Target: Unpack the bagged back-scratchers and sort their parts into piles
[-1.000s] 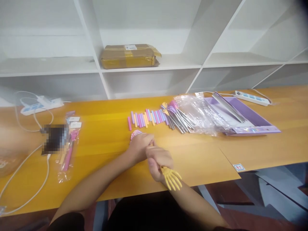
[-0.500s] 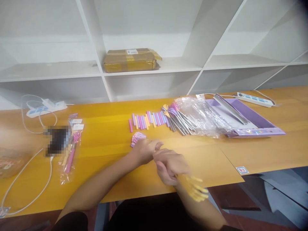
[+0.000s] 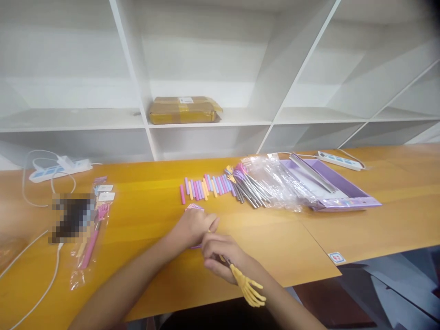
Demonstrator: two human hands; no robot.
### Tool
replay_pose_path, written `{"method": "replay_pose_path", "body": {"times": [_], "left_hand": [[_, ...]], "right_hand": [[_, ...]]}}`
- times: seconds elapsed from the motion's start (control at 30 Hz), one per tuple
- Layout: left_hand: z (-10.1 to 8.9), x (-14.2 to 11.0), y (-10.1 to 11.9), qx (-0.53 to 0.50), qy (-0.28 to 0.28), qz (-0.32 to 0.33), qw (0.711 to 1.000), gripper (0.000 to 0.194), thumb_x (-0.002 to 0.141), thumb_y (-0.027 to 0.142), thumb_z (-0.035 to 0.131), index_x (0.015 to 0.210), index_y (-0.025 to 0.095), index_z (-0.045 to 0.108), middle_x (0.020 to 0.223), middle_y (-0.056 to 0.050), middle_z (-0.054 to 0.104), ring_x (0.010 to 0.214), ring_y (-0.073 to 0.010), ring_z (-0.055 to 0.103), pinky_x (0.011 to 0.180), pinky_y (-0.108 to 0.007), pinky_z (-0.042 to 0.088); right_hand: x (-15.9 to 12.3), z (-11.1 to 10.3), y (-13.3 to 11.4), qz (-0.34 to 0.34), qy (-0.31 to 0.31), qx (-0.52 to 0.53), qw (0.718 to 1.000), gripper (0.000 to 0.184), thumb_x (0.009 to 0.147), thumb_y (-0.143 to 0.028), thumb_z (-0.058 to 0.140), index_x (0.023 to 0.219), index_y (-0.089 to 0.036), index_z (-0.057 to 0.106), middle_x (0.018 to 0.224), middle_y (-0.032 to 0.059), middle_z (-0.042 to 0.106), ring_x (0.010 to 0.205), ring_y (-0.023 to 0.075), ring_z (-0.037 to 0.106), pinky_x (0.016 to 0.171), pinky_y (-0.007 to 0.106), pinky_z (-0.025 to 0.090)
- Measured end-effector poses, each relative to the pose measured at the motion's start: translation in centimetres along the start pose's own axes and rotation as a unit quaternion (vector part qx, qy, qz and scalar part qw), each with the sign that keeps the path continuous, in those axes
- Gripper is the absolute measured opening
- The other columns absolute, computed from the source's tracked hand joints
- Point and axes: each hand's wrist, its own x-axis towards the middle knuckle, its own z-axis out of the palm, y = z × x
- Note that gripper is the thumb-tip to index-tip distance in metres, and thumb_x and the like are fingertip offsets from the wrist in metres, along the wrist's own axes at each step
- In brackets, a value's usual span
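Observation:
My right hand is closed round the rod of a small yellow back-scratcher, whose hand-shaped claw sticks out toward me over the table's front edge. My left hand is closed at the rod's far end, fingertips pinched there; what it pinches is hidden. Under the left hand lie small pink cards. Behind them is a row of pink, purple and yellow grip sleeves, and beside it a bundle of metal rods with coloured claws.
The orange table has clear plastic bags, a purple box, two power strips, white cables, a blurred dark object and a packed scratcher. A brown parcel sits on the white shelf.
The view has tilted up, so everything sits lower in frame. My hands stayed together on the yellow scratcher; its claw swung right, then back toward me.

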Motion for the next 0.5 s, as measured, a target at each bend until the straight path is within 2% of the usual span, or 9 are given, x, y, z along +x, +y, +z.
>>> {"method": "replay_pose_path", "body": {"times": [0.07,0.13,0.23,0.3,0.4,0.43,0.5], "left_hand": [[0.5,-0.2,0.0,0.011,-0.007,0.003,1.0,0.027,0.096,0.019,0.057,0.069,0.02,0.056,0.054,0.002,0.042,0.052,-0.0148,0.02,0.061,-0.034,0.011],[0.8,-0.4,-0.1,0.026,0.006,0.008,1.0,0.027,0.096,0.019,0.057,0.068,0.02,0.057,0.053,0.001,0.044,0.051,-0.015,0.021,0.06,-0.035,0.011],[0.9,-0.4,-0.6,0.052,0.047,0.032,0.997,0.036,0.101,0.025,0.053,0.067,0.02,0.057,0.053,-0.001,0.048,0.05,-0.0155,0.027,0.059,-0.035,0.011],[1.3,-0.3,-1.0,0.049,0.062,0.07,0.994,0.043,0.107,0.03,0.048,0.067,0.02,0.059,0.052,-0.002,0.05,0.049,-0.0159,0.034,0.057,-0.034,0.013],[2.1,0.1,-1.4,0.019,0.021,0.14,0.99,0.048,0.111,0.036,0.043,0.069,0.02,0.061,0.055,-0.003,0.057,0.052,-0.0161,0.046,0.057,-0.032,0.02],[2.3,0.2,-1.7,0.012,-0.001,0.137,0.991,0.047,0.11,0.038,0.045,0.07,0.02,0.062,0.057,-0.003,0.06,0.053,-0.0162,0.049,0.057,-0.031,0.023],[2.1,0.4,-2.9,0.009,-0.033,0.087,0.996,0.04,0.105,0.04,0.053,0.072,0.021,0.063,0.06,-0.004,0.063,0.058,-0.0169,0.055,0.058,-0.03,0.03]], "right_hand": [[0.6,0.2,0.0,-0.02,-0.022,-0.027,0.999,0.059,0.112,-0.054,0.056,0.067,-0.021,0.036,0.067,-0.0035,0.038,0.058,0.0104,0.035,0.058,0.028,0.03],[0.8,0.4,-0.2,-0.026,-0.024,-0.044,0.998,0.062,0.115,-0.053,0.046,0.066,-0.022,0.025,0.064,-0.0053,0.028,0.055,0.0101,0.027,0.057,0.03,0.025],[0.4,1.0,0.1,-0.058,0.017,-0.08,0.995,0.057,0.119,-0.043,0.032,0.066,-0.024,0.023,0.062,-0.0051,0.025,0.051,0.0106,0.025,0.054,0.03,0.023],[-0.1,1.6,0.5,-0.083,0.035,-0.113,0.989,0.056,0.12,-0.042,0.027,0.067,-0.024,0.023,0.062,-0.0048,0.026,0.05,0.0107,0.023,0.053,0.03,0.022],[-0.8,2.4,1.0,-0.091,0.017,-0.152,0.984,0.055,0.12,-0.042,0.028,0.068,-0.023,0.026,0.063,-0.0047,0.029,0.05,0.0102,0.022,0.05,0.029,0.022],[-1.1,2.6,1.0,-0.093,0.012,-0.157,0.983,0.055,0.12,-0.042,0.028,0.068,-0.023,0.026,0.063,-0.0048,0.029,0.049,0.01,0.021,0.05,0.029,0.021],[-2.0,2.9,0.6,-0.094,0.005,-0.159,0.983,0.055,0.12,-0.04,0.028,0.068,-0.022,0.024,0.063,-0.0048,0.026,0.049,0.0104,0.019,0.05,0.03,0.021]]}}
